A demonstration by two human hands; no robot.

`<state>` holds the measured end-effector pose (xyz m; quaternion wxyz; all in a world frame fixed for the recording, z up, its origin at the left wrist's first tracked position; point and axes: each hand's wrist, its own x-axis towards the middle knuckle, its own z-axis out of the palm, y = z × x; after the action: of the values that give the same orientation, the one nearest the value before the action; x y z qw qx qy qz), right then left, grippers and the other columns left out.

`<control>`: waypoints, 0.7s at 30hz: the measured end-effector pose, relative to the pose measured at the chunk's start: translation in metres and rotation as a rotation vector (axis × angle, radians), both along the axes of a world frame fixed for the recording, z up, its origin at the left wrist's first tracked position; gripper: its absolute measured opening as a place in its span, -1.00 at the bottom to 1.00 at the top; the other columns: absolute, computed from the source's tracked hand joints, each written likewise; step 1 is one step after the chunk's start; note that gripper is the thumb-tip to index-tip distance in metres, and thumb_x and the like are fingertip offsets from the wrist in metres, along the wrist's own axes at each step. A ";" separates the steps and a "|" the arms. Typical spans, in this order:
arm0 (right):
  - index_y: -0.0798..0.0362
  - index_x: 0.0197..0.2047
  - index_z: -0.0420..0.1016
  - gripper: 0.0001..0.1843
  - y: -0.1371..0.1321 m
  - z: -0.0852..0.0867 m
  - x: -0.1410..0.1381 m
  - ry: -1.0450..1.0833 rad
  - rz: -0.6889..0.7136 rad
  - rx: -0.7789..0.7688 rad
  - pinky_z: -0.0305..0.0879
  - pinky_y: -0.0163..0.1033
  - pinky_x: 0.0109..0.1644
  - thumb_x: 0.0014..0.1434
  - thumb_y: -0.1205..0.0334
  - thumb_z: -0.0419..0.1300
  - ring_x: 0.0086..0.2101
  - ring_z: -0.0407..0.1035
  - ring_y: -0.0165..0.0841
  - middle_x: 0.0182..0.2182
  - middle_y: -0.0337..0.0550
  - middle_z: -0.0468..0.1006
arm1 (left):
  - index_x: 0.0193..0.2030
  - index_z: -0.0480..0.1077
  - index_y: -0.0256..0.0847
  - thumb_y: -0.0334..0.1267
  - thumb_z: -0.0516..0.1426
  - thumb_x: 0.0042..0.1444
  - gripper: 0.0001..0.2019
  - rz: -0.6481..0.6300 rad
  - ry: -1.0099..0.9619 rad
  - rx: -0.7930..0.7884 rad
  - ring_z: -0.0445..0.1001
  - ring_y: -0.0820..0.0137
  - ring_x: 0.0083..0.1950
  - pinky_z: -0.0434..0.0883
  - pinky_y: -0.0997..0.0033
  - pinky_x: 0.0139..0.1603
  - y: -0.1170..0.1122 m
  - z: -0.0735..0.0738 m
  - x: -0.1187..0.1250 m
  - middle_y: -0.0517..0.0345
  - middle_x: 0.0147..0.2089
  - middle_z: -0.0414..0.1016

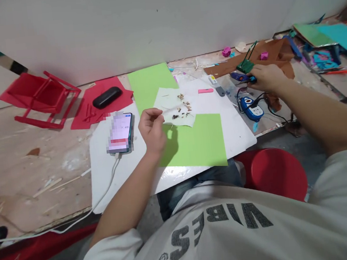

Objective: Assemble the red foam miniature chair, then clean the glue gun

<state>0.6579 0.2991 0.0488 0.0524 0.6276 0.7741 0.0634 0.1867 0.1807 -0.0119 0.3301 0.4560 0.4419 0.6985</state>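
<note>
My left hand (pixel 153 129) is held over the light green sheet, thumb and fingertips pinched together. Whatever sits in that pinch is too small to make out. Beside the fingertips lies a creased white paper (pixel 169 94) with small brown and dark crumbs (pixel 185 104) on it. Out to the right, my right hand (pixel 267 78) closes around a dark blue glue gun (pixel 238 77), whose front end sticks out past the fingers. Just behind it stands a green piece (pixel 245 65) with two thin arms. A blue power socket (pixel 252 108) with black cables lies below the right hand.
A plugged-in phone (pixel 119 133) and a black case (pixel 107 97) lie left, near a red model rocking chair (pixel 46 100). A pink strip (pixel 205 90) lies on the white board (pixel 238 131). Brown sheets (pixel 223 69) are at the back right; a red stool (pixel 279 172) stands below.
</note>
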 end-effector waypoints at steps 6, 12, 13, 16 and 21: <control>0.47 0.42 0.70 -0.46 0.002 -0.017 0.008 -0.020 0.030 -0.098 0.11 0.01 -0.01 0.50 0.35 0.53 0.16 0.60 -0.18 0.28 0.57 0.74 | -0.22 0.62 -0.10 -0.33 0.31 0.07 -0.87 0.014 -0.030 0.000 0.52 0.33 -0.21 0.43 0.27 -0.08 0.002 0.003 -0.005 0.16 -0.21 0.59; 0.39 0.49 0.67 -0.43 -0.004 -0.017 0.012 -0.030 0.030 -0.167 0.24 -0.03 0.15 0.51 0.39 0.50 0.25 0.61 -0.15 0.33 0.50 0.74 | -0.23 0.57 -0.09 -0.35 0.27 0.07 -0.87 0.035 -0.026 -0.035 0.48 0.33 -0.22 0.42 0.29 -0.11 0.006 0.004 -0.006 0.16 -0.21 0.55; 0.38 0.48 0.69 -0.44 -0.005 -0.014 0.011 -0.034 0.027 -0.176 0.25 -0.04 0.16 0.50 0.39 0.51 0.24 0.62 -0.15 0.31 0.48 0.75 | -0.23 0.56 -0.09 -0.36 0.26 0.07 -0.87 0.036 -0.029 -0.046 0.48 0.33 -0.23 0.42 0.29 -0.11 0.007 0.005 -0.007 0.16 -0.22 0.54; 0.37 0.40 0.75 -0.55 -0.007 -0.001 0.007 -0.053 0.006 -0.173 0.27 -0.05 0.17 0.52 0.42 0.48 0.23 0.63 -0.15 0.26 0.46 0.79 | -0.24 0.53 -0.10 -0.41 0.23 0.09 -0.87 0.041 -0.019 -0.095 0.45 0.33 -0.24 0.42 0.29 -0.10 0.011 0.006 -0.008 0.16 -0.24 0.50; 0.38 0.35 0.73 -0.53 -0.008 0.030 -0.011 0.076 -0.126 0.024 0.28 0.01 0.16 0.63 0.13 0.45 0.20 0.63 -0.07 0.24 0.53 0.77 | -0.23 0.53 -0.12 -0.50 0.23 0.16 -0.83 0.048 0.016 -0.227 0.41 0.32 -0.24 0.36 0.31 -0.11 0.020 0.007 -0.016 0.18 -0.24 0.48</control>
<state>0.6464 0.2911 0.0792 0.0193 0.6777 0.7337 0.0454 0.1703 0.2011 -0.0052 0.3596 0.4104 0.5315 0.6479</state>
